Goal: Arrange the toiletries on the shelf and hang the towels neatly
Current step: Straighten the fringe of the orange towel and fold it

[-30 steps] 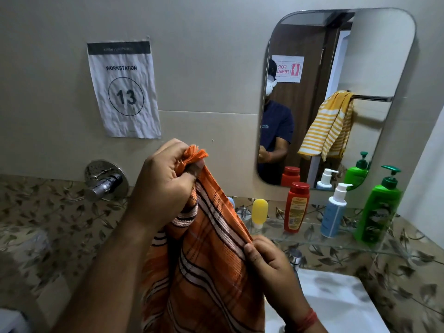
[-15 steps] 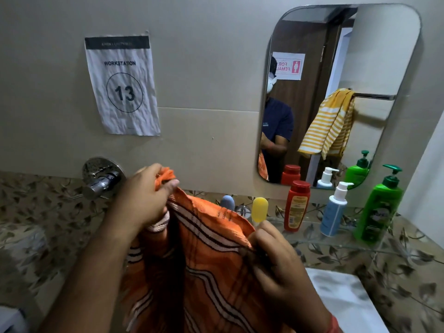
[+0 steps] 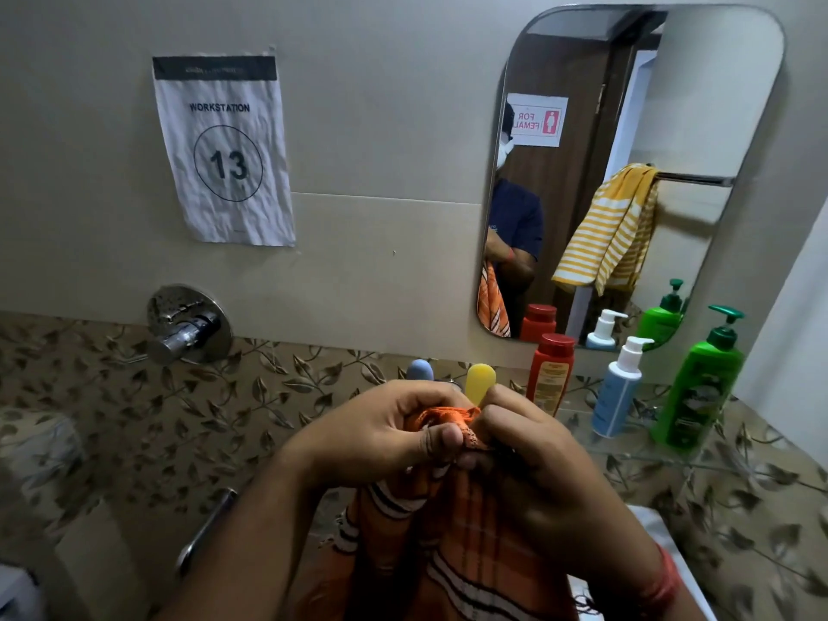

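Orange striped towel point(image 3: 452, 544) hangs bunched, its top edge pinched by left hand point(image 3: 381, 434) and right hand point(image 3: 533, 454), touching.

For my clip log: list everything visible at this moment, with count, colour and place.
Striped cloth towel: one, orange, held bunched below centre.
Glass shelf: one, clear, right, under mirror.
Pump bottle: one, green, shelf's right end.
Pump bottle, smaller: one, pale blue with white pump, beside green one.
Capped bottle: one, red, left of blue one.
Rounded caps: yellow, blue-grey, behind hands.
Mirror: one, reflects yellow striped towel on rail.
Paper sign: one, white, "13", wall.
Chrome tap valve: one, left wall.
Left hand, right hand: both pinch towel's top edge.
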Demonstrator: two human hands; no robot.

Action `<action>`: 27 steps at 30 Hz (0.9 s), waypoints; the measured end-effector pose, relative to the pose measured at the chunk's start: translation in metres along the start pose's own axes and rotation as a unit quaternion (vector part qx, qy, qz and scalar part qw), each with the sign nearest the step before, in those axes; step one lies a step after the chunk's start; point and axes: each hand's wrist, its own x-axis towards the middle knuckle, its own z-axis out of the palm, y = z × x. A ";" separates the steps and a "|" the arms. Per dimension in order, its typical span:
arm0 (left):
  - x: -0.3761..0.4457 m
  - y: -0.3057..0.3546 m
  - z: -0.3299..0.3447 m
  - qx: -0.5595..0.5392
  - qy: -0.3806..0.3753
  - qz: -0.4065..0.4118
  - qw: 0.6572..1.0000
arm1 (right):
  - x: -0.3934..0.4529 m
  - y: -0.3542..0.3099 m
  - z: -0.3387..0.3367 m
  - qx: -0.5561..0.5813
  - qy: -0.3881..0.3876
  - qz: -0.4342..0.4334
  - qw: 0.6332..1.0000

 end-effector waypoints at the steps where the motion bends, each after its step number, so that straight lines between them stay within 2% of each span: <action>1: 0.000 0.000 0.001 -0.013 0.009 0.003 1.000 | -0.002 0.002 -0.001 -0.003 -0.001 0.006 1.000; 3: 0.000 0.000 0.001 -0.024 0.041 0.013 0.999 | -0.006 0.006 -0.004 -0.013 -0.003 0.019 1.000; 8: 0.006 -0.001 0.004 0.063 0.088 0.046 0.993 | -0.012 0.012 -0.004 -0.005 -0.013 0.073 0.997; 10: 0.009 0.002 0.006 0.097 0.103 0.063 0.988 | -0.011 0.008 -0.003 0.081 -0.026 0.138 0.987; 12: 0.011 0.005 0.006 0.121 0.113 0.087 0.982 | -0.010 0.007 0.000 0.210 -0.032 0.211 0.954; 14: 0.010 0.006 0.004 0.138 0.111 0.098 0.979 | -0.010 0.009 0.001 0.286 -0.019 0.245 0.926; 17: 0.008 0.007 0.002 0.163 0.097 0.101 0.977 | -0.009 0.013 0.001 0.349 0.011 0.257 0.901; 22: 0.004 0.009 -0.004 0.212 0.102 0.099 0.967 | -0.011 0.017 0.002 0.364 0.082 0.219 0.902; 25: 0.000 0.012 -0.012 0.214 0.130 0.099 0.963 | -0.014 0.015 0.007 0.464 0.051 0.181 0.866; 27: -0.002 0.014 -0.018 0.205 0.144 0.098 0.963 | -0.014 0.012 0.011 0.500 0.016 0.195 0.844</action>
